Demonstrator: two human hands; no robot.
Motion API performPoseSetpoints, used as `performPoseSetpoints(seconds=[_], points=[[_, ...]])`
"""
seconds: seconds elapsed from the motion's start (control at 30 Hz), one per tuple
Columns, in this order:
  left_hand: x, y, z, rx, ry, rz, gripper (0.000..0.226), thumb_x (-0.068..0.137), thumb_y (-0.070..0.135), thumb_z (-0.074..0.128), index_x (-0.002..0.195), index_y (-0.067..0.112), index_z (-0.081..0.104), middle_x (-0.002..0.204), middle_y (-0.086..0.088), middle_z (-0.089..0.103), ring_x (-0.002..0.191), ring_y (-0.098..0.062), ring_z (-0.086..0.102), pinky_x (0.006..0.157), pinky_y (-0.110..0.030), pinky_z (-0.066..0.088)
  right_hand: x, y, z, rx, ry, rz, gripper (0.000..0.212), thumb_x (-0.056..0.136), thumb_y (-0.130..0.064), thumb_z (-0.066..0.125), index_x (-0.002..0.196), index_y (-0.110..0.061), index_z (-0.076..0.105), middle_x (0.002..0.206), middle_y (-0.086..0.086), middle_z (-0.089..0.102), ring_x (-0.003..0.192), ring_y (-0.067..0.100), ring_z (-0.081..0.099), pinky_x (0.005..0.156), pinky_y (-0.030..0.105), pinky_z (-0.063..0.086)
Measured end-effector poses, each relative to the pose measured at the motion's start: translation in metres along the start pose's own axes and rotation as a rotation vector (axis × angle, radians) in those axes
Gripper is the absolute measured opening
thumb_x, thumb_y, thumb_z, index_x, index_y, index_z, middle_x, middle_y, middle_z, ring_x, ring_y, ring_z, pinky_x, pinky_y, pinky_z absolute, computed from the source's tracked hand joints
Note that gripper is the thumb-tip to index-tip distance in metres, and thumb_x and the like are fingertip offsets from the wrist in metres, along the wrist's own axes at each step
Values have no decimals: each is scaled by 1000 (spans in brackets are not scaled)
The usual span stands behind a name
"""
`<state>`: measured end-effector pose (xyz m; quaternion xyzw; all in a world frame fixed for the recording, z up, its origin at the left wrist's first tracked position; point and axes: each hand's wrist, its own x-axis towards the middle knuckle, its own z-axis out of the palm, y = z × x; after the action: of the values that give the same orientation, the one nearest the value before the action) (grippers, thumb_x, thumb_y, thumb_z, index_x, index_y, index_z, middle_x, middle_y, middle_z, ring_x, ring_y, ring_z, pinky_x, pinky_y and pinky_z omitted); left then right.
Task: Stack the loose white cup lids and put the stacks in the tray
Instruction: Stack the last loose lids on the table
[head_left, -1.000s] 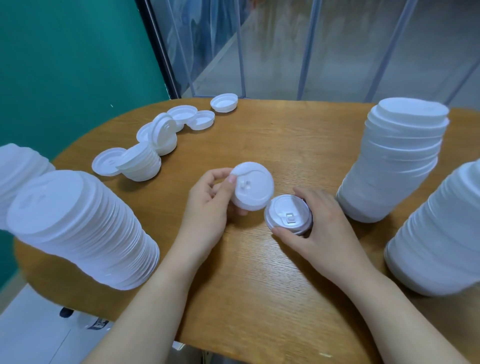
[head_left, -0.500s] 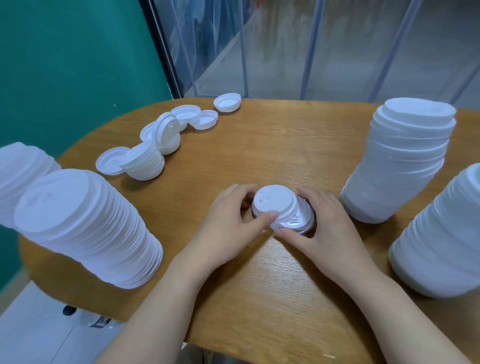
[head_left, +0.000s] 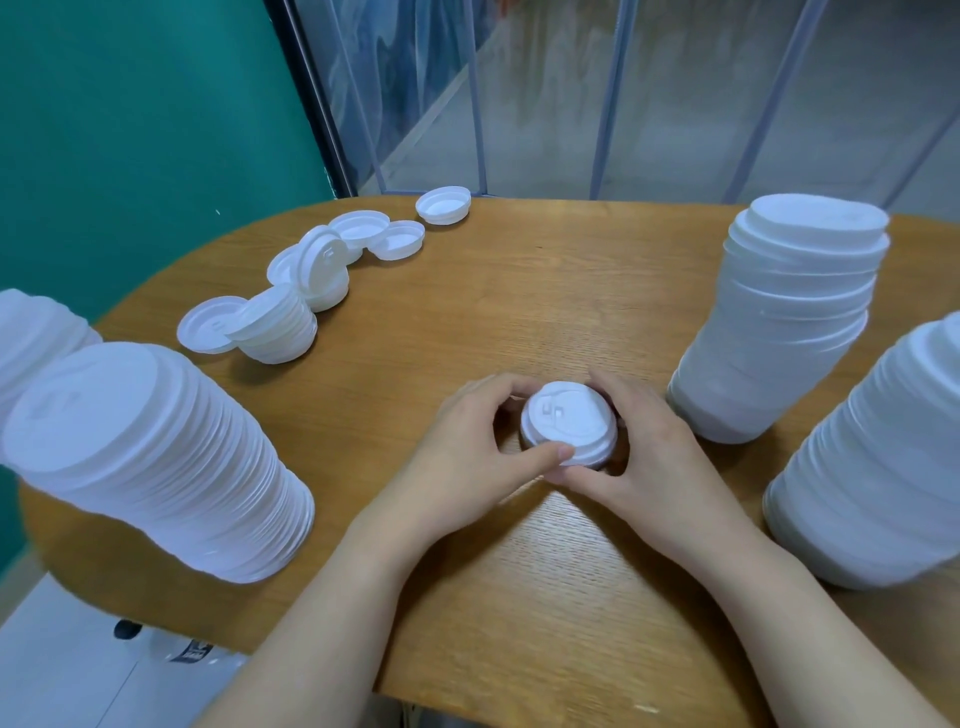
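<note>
White plastic sat under both my hands: a short stack of lids (head_left: 569, 431) at the middle of the wooden table (head_left: 519, 291). My left hand (head_left: 467, 447) curled round its near-left side, thumb on the rim; my right hand (head_left: 649, 447) cupped the right. To seat the top lid well I judged I should press evenly all round, keeping rims aligned. No tray showed, and loose lids (head_left: 363, 244) lay far left

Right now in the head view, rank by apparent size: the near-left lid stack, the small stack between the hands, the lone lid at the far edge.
1. near-left lid stack, though nearness to the camera inflates it
2. small stack between the hands
3. lone lid at the far edge, farthest from the camera, so true size against the small stack is unsure
</note>
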<state>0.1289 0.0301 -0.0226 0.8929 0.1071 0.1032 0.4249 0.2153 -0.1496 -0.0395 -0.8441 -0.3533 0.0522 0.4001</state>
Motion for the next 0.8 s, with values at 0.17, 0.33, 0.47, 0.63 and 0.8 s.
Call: performPoseSetpoints(seconds=[0.17, 0.33, 0.47, 0.63, 0.8], points=[[0, 0, -1, 32, -11, -6, 47, 78, 32, 88, 121, 31, 68, 113, 20, 67, 113, -1, 56, 105, -31, 43, -1, 0, -4, 25, -18, 0, 94, 66, -39, 95, 146, -20, 48, 125, -25, 48, 115, -14, 41, 99, -3, 23], [0, 0, -2, 47, -18, 6, 48, 79, 33, 87, 123, 33, 68, 114, 23, 65, 114, 0, 54, 107, -33, 42, 0, -1, -6, -26, -39, -20, 79, 77, -47, 85, 144, -20, 53, 135, -15, 54, 124, -6, 41, 101, -2, 22], [-1, 1, -4, 53, -32, 27, 44, 82, 33, 85, 122, 38, 67, 110, 27, 63, 112, 0, 53, 107, -33, 40, 0, -1, -5, -62, -38, -20, 78, 80, -50, 81, 146, -22, 51, 133, -20, 48, 125, -8, 32, 99, -5, 16], [0, -1, -3, 57, -40, 34, 44, 83, 37, 84, 123, 41, 66, 111, 26, 64, 113, -1, 53, 105, -34, 42, 0, 2, -8, -90, -72, 27, 84, 79, -56, 78, 152, -29, 45, 141, -23, 47, 134, -9, 26, 102, 4, 21], [2, -4, -4, 41, -47, 5, 46, 81, 40, 84, 124, 38, 68, 112, 23, 64, 115, -4, 54, 104, -37, 46, 2, 2, -8, -54, -72, 70, 84, 78, -56, 80, 152, -37, 43, 139, -20, 39, 128, -13, 27, 104, 10, 19]])
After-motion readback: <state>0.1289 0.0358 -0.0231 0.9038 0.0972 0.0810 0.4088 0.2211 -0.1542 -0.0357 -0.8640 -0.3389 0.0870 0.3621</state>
